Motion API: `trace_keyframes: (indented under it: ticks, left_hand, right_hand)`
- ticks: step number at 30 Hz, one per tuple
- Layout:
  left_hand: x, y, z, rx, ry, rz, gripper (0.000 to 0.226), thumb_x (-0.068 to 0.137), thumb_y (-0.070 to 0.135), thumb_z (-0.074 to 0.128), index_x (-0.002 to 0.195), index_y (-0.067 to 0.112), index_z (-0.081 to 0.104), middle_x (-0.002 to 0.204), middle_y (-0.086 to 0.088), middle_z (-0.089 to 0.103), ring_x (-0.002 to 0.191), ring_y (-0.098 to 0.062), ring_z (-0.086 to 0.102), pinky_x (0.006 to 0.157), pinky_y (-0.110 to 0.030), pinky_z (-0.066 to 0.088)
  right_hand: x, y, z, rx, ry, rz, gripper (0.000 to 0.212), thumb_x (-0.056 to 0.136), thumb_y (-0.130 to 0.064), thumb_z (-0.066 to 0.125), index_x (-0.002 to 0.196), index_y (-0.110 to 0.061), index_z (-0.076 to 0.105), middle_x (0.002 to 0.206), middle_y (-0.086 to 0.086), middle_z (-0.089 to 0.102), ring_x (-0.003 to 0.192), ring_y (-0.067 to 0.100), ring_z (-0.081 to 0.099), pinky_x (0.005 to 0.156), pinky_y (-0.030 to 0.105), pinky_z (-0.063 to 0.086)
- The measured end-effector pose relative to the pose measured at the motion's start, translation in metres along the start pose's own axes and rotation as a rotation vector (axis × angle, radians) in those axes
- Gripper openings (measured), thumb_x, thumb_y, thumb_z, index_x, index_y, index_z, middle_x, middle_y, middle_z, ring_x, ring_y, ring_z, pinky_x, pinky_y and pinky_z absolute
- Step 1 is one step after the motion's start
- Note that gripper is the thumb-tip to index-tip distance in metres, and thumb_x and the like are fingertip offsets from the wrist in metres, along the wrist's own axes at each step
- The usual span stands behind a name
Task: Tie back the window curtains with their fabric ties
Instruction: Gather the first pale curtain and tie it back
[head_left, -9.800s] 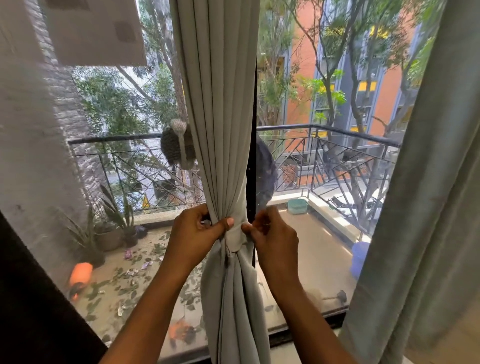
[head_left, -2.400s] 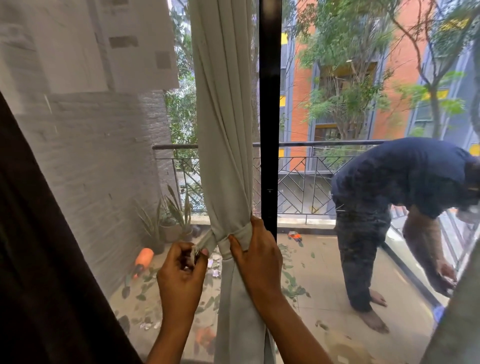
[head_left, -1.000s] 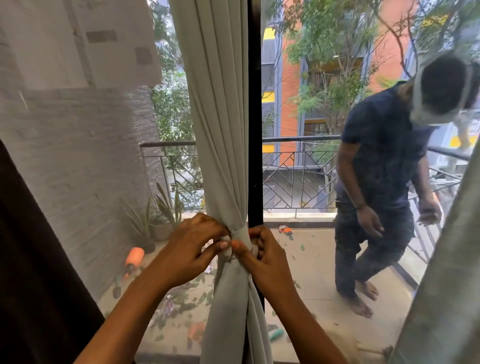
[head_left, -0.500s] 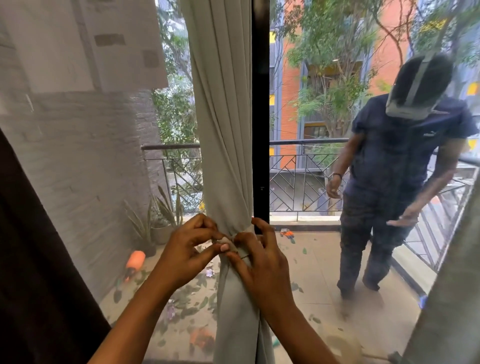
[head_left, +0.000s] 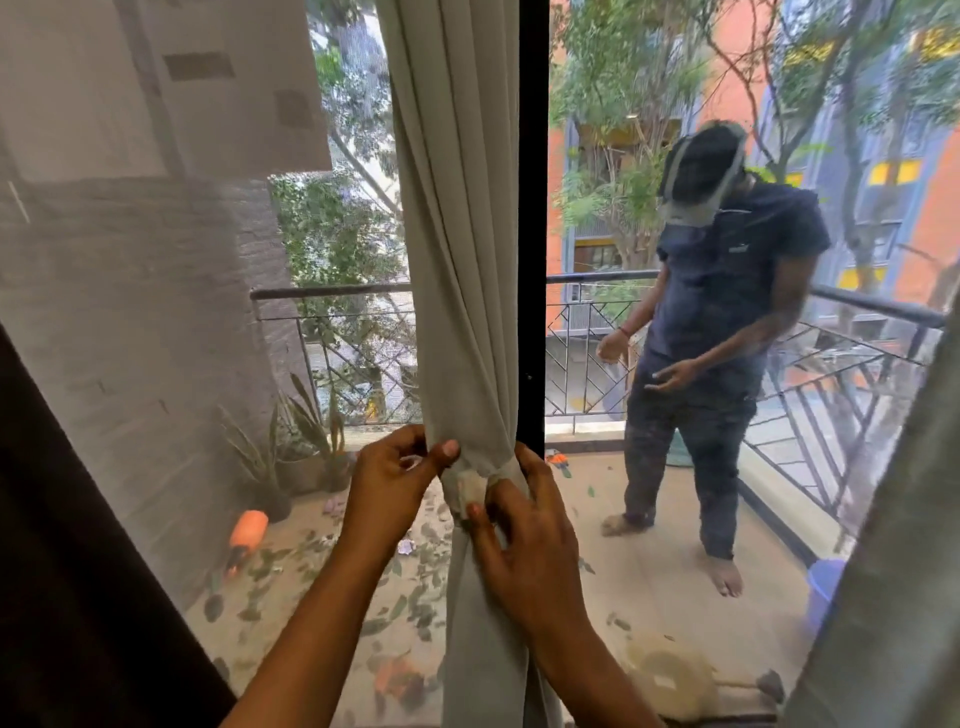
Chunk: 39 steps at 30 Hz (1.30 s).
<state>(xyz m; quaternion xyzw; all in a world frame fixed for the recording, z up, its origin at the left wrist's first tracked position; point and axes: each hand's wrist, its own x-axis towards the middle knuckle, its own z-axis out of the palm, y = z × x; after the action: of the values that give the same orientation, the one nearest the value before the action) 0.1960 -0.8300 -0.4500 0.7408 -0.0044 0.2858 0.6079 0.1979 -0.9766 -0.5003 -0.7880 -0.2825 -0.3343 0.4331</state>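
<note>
In the head view, the left hand (head_left: 392, 480) is curling its fingers (head_left: 445, 451) narrowly, thumb and forefinger pinching the left edge of the gathered curtain (head_left: 457, 291) just above the fabric tie (head_left: 480, 475). The right hand (head_left: 524, 540) is spreading its fingers (head_left: 530, 467) loosely over the tie's right side, thumb pressing on the cloth below the knot — whether it is actually gripping anything I cannot tell. The tie is wrapping the curtain between the two hands, cinching soft, matte, pale grey-green pleats into a narrow waist; its lump looks creased and slightly paler. Just beyond the right fingers, a black window frame (head_left: 534, 218) is running straight up. Past the glass, a person in dark clothes (head_left: 722, 332) is standing on a leaf-strewn balcony.
</note>
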Motion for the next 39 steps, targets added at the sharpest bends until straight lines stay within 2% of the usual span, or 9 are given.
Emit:
trace_keyframes:
  ticks: [3, 7, 12, 17, 20, 23, 26, 35, 39]
  left_hand:
    - [0.004, -0.002, -0.002, -0.014, -0.014, 0.0, 0.009, 0.081, 0.021, 0.074, 0.09, 0.021, 0.074, 0.088, -0.004, 0.074, 0.088, -0.02, 0.07, 0.085, -0.049, 0.054]
    - [0.015, -0.007, -0.005, -0.018, -0.006, -0.013, 0.011, 0.085, 0.012, 0.068, 0.088, 0.022, 0.071, 0.091, -0.012, 0.072, 0.083, -0.013, 0.068, 0.081, -0.037, 0.054]
    - [0.028, -0.013, -0.012, -0.061, -0.035, -0.011, 0.015, 0.087, 0.007, 0.064, 0.09, 0.02, 0.07, 0.082, 0.007, 0.074, 0.081, -0.006, 0.068, 0.074, -0.018, 0.052]
    - [0.026, -0.009, -0.011, -0.116, -0.081, -0.018, 0.018, 0.09, 0.006, 0.06, 0.097, 0.021, 0.068, 0.089, 0.01, 0.074, 0.088, -0.003, 0.068, 0.075, -0.019, 0.051]
    - [0.015, -0.008, -0.012, 0.121, 0.024, 0.102, 0.027, 0.089, 0.013, 0.064, 0.113, 0.026, 0.06, 0.106, 0.01, 0.066, 0.095, 0.005, 0.059, 0.076, -0.024, 0.046]
    - [-0.011, -0.003, -0.007, 0.41, 0.168, 0.49, 0.046, 0.087, 0.024, 0.067, 0.13, 0.023, 0.049, 0.121, 0.004, 0.055, 0.11, -0.009, 0.051, 0.088, -0.023, 0.043]
    - [-0.02, 0.001, 0.0, 0.826, 0.001, 0.689, 0.038, 0.085, 0.038, 0.053, 0.122, 0.028, 0.054, 0.11, 0.002, 0.062, 0.1, -0.021, 0.057, 0.08, -0.034, 0.049]
    - [-0.015, 0.021, 0.0, 0.903, -0.145, 0.403, 0.026, 0.081, 0.024, 0.07, 0.107, 0.021, 0.065, 0.108, -0.004, 0.051, 0.101, -0.023, 0.048, 0.084, -0.037, 0.046]
    - [-0.017, 0.024, -0.006, 0.862, -0.141, 0.431, 0.015, 0.081, 0.015, 0.069, 0.095, 0.015, 0.062, 0.103, -0.001, 0.051, 0.096, -0.019, 0.049, 0.074, -0.028, 0.042]
  right_hand:
    - [-0.008, -0.005, 0.001, -0.047, 0.109, -0.071, 0.009, 0.089, -0.022, 0.059, 0.095, -0.016, 0.061, 0.144, 0.004, 0.037, 0.135, 0.02, 0.033, 0.108, 0.028, 0.032]
    - [-0.019, -0.012, -0.002, -0.09, 0.186, -0.155, 0.019, 0.088, -0.019, 0.052, 0.106, -0.017, 0.054, 0.118, 0.0, 0.053, 0.114, 0.016, 0.049, 0.096, 0.054, 0.044]
    - [-0.025, -0.009, -0.008, -0.01, 0.15, -0.174, 0.003, 0.089, -0.022, 0.053, 0.092, -0.023, 0.052, 0.082, -0.001, 0.065, 0.081, 0.006, 0.057, 0.107, 0.043, 0.034]
    - [0.013, 0.011, -0.007, 0.324, 0.061, 0.146, 0.021, 0.091, -0.035, 0.052, 0.091, -0.015, 0.059, 0.109, -0.003, 0.06, 0.103, 0.003, 0.055, 0.085, 0.028, 0.047]
    - [0.032, 0.026, -0.003, 0.629, -0.105, 0.488, 0.02, 0.095, -0.031, 0.054, 0.113, -0.025, 0.058, 0.129, -0.003, 0.053, 0.119, 0.012, 0.052, 0.101, 0.04, 0.046]
    - [0.036, 0.027, 0.0, 0.687, -0.186, 0.552, 0.014, 0.096, -0.027, 0.052, 0.096, -0.037, 0.061, 0.113, -0.004, 0.064, 0.109, 0.016, 0.06, 0.096, 0.048, 0.048]
    - [0.032, 0.02, 0.004, 0.68, -0.193, 0.567, 0.013, 0.091, -0.037, 0.056, 0.082, -0.032, 0.064, 0.092, 0.0, 0.068, 0.094, 0.023, 0.065, 0.087, 0.055, 0.05]
    - [0.011, 0.007, 0.014, 0.655, -0.167, 0.541, 0.027, 0.08, -0.051, 0.063, 0.075, -0.025, 0.059, 0.081, 0.009, 0.063, 0.08, 0.03, 0.062, 0.078, 0.055, 0.053]
    - [0.006, -0.001, 0.017, 0.764, -0.164, 0.592, 0.018, 0.092, -0.025, 0.06, 0.078, -0.014, 0.059, 0.073, 0.004, 0.064, 0.071, 0.013, 0.061, 0.06, 0.033, 0.054]
